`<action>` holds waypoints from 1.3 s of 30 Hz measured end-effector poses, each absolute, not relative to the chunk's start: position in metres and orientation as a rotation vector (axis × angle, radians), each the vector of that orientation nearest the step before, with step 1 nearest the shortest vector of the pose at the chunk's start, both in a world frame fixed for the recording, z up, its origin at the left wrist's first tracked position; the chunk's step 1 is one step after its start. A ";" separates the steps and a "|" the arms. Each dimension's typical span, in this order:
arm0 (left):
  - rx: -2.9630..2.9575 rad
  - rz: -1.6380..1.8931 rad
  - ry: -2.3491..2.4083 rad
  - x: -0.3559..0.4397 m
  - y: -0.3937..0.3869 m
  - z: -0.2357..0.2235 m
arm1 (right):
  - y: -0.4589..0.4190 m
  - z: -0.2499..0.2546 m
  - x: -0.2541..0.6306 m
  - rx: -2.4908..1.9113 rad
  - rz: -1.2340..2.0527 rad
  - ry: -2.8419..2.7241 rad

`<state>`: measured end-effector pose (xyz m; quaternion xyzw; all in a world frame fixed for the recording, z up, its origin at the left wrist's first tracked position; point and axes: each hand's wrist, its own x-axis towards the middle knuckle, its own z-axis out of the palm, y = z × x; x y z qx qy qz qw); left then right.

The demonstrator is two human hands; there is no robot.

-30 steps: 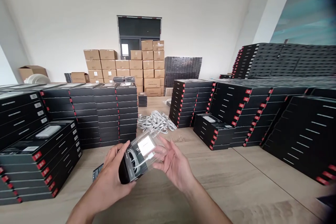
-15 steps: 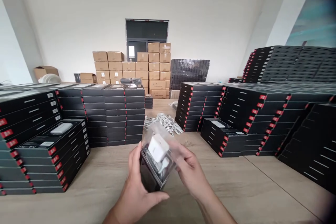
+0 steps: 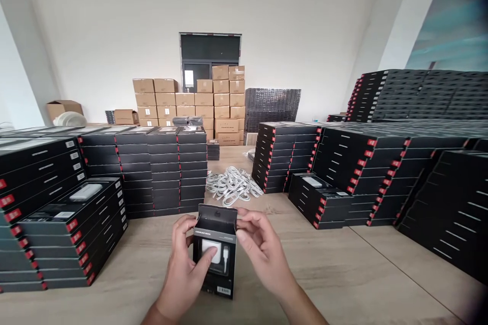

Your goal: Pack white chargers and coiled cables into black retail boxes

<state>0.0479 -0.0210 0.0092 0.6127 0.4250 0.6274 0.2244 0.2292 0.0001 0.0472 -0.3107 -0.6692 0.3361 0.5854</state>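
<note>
I hold a black product box point(image 3: 215, 274) upright over the wooden table point(image 3: 343, 274), its window showing a white charger and cable. My left hand point(image 3: 183, 269) wraps the box's left side, thumb pressed on the window. My right hand point(image 3: 263, 249) pinches the raised top flap point(image 3: 217, 217) at its right edge.
Tall stacks of the same black boxes stand at left point(image 3: 145, 167) and right point(image 3: 381, 172). A pile of white cables point(image 3: 232, 185) lies beyond the box. Brown cartons point(image 3: 190, 104) are stacked at the back wall by a dark doorway.
The clear plastic tray with the charger has gone into the black box. The box now stands upright facing me, and my right hand has moved to its top flap.
</note>
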 end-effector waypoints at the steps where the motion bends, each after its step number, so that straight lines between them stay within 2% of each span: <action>1: 1.718 1.736 1.192 0.046 -0.021 0.010 | -0.001 0.047 0.229 -0.727 0.739 -1.621; 7: 1.760 1.741 1.080 0.031 -0.024 0.018 | -0.007 0.048 0.226 -0.770 0.496 -1.789; 13: 1.650 1.711 0.925 0.026 -0.031 0.029 | -0.014 0.052 0.224 -0.719 0.648 -1.676; 23: 1.834 1.586 0.846 0.014 -0.030 0.038 | -0.016 0.062 0.225 -0.733 0.658 -1.817; 31: 1.982 1.568 0.978 0.010 -0.030 0.032 | -0.014 0.065 0.232 -0.738 0.706 -1.908; 35: 2.024 1.556 1.281 0.030 -0.029 0.022 | -0.002 0.053 0.225 -0.819 0.693 -1.638; 39: 2.088 1.428 1.530 0.064 -0.032 0.008 | 0.010 0.040 0.219 -0.874 0.839 -1.321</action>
